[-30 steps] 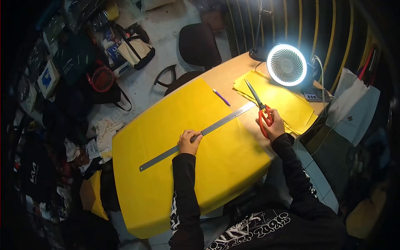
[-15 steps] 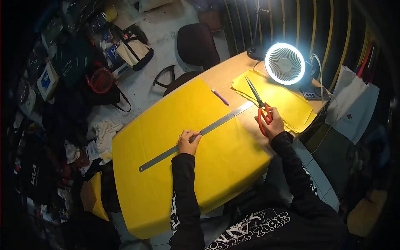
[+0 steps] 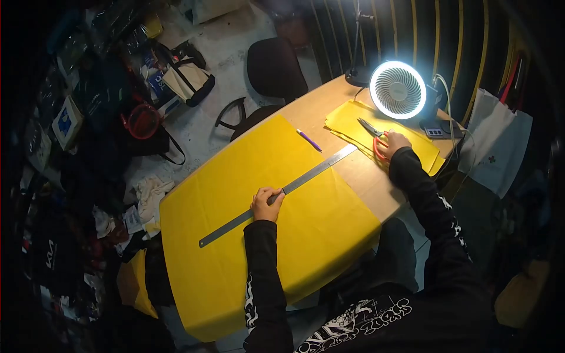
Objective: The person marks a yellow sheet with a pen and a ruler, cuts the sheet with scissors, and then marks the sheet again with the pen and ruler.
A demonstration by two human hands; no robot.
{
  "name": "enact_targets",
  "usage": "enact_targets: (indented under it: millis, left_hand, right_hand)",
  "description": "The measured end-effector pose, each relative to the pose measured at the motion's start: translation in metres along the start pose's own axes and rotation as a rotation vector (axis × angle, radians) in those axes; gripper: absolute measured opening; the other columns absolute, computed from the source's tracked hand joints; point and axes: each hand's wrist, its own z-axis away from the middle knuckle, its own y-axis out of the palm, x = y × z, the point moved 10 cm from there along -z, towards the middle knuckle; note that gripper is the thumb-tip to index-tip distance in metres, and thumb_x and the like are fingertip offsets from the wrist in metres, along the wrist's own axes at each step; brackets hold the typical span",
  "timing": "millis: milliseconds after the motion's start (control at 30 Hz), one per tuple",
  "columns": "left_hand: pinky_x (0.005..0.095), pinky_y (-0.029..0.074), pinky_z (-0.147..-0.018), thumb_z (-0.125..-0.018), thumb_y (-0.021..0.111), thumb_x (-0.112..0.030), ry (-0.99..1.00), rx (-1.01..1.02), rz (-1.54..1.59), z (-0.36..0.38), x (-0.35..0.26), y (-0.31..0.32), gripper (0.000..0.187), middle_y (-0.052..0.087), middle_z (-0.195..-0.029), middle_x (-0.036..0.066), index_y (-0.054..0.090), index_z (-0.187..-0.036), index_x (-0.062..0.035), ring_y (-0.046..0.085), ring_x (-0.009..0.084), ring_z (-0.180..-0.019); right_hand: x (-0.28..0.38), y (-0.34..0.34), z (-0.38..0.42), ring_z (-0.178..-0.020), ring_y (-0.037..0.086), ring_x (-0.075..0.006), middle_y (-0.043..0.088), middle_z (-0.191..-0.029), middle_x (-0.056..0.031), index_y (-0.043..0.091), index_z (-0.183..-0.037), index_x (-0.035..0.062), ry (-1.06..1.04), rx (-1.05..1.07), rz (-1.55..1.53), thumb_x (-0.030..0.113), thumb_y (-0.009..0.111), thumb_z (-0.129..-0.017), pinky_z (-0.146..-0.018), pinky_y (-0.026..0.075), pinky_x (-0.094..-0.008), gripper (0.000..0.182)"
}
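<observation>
My left hand (image 3: 266, 205) is closed on the middle of a long metal ruler (image 3: 312, 173), which lies slantwise across a large yellow sheet (image 3: 229, 176). The sheet covers much of the table and droops over its near edge. My right hand (image 3: 398, 145) grips the red handles of a pair of scissors (image 3: 376, 134), their blades pointing away to the upper left. They are over a stack of folded yellow pieces (image 3: 346, 119) at the table's right end. A purple pen (image 3: 309, 140) lies by the far edge of the sheet.
A round lit fan (image 3: 398, 90) stands at the table's far right, beside a power strip (image 3: 440, 130) with cables. A dark office chair (image 3: 275, 68) is beyond the table. Bags and heaped items crowd the floor at left. A white bag (image 3: 495, 144) hangs at right.
My right hand has moved the scissors lower over the yellow stack, and their blades now tilt further left. My left hand keeps its place on the ruler.
</observation>
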Motion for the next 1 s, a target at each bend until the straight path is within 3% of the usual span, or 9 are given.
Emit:
enact_targets:
  millis: [167, 267, 367, 467, 600, 667, 767, 900, 1000]
  left_hand:
    - [0.035, 0.047, -0.083, -0.073, 0.075, -0.018, 0.011, -0.016, -0.002, 0.001, 0.0, 0.0, 0.018, 0.064, -0.092, 0.008, 0.072, -0.087, -0.0068, 0.06, 0.026, -0.089]
    - [0.0351, 0.046, -0.083, -0.073, 0.075, -0.018, 0.018, -0.021, -0.006, 0.001, -0.002, 0.0, 0.018, 0.065, -0.092, 0.007, 0.072, -0.087, -0.007, 0.06, 0.0257, -0.09]
    - [0.0351, 0.046, -0.083, -0.073, 0.075, -0.018, 0.007, -0.025, 0.004, 0.001, -0.001, 0.0, 0.017, 0.065, -0.093, 0.007, 0.072, -0.086, -0.0074, 0.06, 0.0253, -0.09]
    - [0.0367, 0.043, -0.086, -0.074, 0.075, -0.02, -0.018, -0.009, 0.016, 0.002, 0.004, 0.002, 0.016, 0.065, -0.094, 0.004, 0.072, -0.087, -0.01, 0.058, 0.0242, -0.093]
    - [0.0397, 0.037, -0.089, -0.075, 0.074, -0.024, -0.048, 0.023, 0.043, 0.002, 0.013, 0.009, 0.016, 0.063, -0.097, -0.001, 0.073, -0.088, -0.0149, 0.055, 0.0221, -0.098]
    - [0.0383, 0.04, -0.088, -0.075, 0.074, -0.022, -0.037, 0.007, 0.018, 0.002, 0.006, 0.005, 0.016, 0.064, -0.096, 0.001, 0.073, -0.088, -0.0129, 0.056, 0.0229, -0.096]
    - [0.0357, 0.045, -0.085, -0.075, 0.074, -0.02, -0.019, -0.017, -0.026, 0.003, -0.004, 0.0, 0.017, 0.065, -0.095, 0.005, 0.073, -0.088, -0.0091, 0.059, 0.0247, -0.093]
    - [0.0358, 0.045, -0.085, -0.075, 0.074, -0.02, -0.005, -0.021, -0.038, 0.003, -0.004, 0.0, 0.017, 0.065, -0.095, 0.005, 0.073, -0.089, -0.0096, 0.058, 0.0249, -0.092]
    - [0.0372, 0.041, -0.085, -0.075, 0.074, -0.022, -0.002, -0.018, -0.017, 0.003, 0.001, 0.003, 0.016, 0.064, -0.096, 0.001, 0.073, -0.088, -0.0135, 0.056, 0.0231, -0.095]
  right_hand:
    - [0.006, 0.01, -0.011, -0.086, 0.064, -0.0353, 0.065, -0.087, -0.0217, 0.06, -0.097, -0.0042, -0.114, -0.037, 0.073, 0.033, 0.066, -0.078, -0.081, 0.05, -0.0398, 0.042]
    - [0.005, 0.019, -0.015, -0.096, 0.06, -0.0321, 0.063, -0.098, -0.0184, 0.063, -0.096, -0.0004, -0.074, 0.003, 0.178, 0.033, 0.066, -0.078, -0.085, 0.047, -0.0412, 0.038]
    - [0.024, -0.012, 0.008, -0.106, 0.052, -0.0291, 0.057, -0.107, -0.0134, 0.065, -0.095, 0.0058, -0.029, -0.099, 0.296, 0.032, 0.066, -0.078, -0.085, 0.045, -0.0433, 0.031]
    - [0.038, -0.008, 0.0, -0.108, 0.048, -0.0277, 0.053, -0.109, -0.0101, 0.067, -0.093, 0.009, -0.129, -0.107, 0.407, 0.03, 0.067, -0.076, -0.08, 0.045, -0.0445, 0.027]
    - [0.101, 0.015, 0.022, -0.106, 0.051, -0.0263, 0.055, -0.106, -0.0098, 0.062, -0.102, 0.0071, -0.515, -0.077, 0.134, 0.026, 0.063, -0.079, -0.084, 0.043, -0.0455, 0.03]
    - [0.134, 0.034, 0.045, -0.114, 0.05, -0.0254, 0.056, -0.115, -0.0112, 0.058, -0.112, 0.0068, -0.755, 0.025, -0.246, 0.025, 0.059, -0.083, -0.094, 0.039, -0.0462, 0.034]
    - [0.154, 0.063, 0.064, -0.127, 0.043, -0.0244, 0.05, -0.132, -0.0115, 0.052, -0.125, 0.0058, -0.924, 0.07, -0.145, 0.021, 0.055, -0.087, -0.103, 0.034, -0.0448, 0.041]
    - [0.143, 0.064, 0.065, -0.135, 0.032, -0.0272, 0.04, -0.143, -0.0135, 0.042, -0.136, 0.0044, -0.816, 0.214, -0.157, 0.013, 0.047, -0.088, -0.112, 0.023, -0.0422, 0.049]
    - [0.144, 0.061, 0.065, -0.136, 0.032, -0.0273, 0.039, -0.144, -0.0132, 0.041, -0.137, 0.0045, -0.804, 0.231, -0.161, 0.013, 0.046, -0.087, -0.113, 0.022, -0.0417, 0.051]
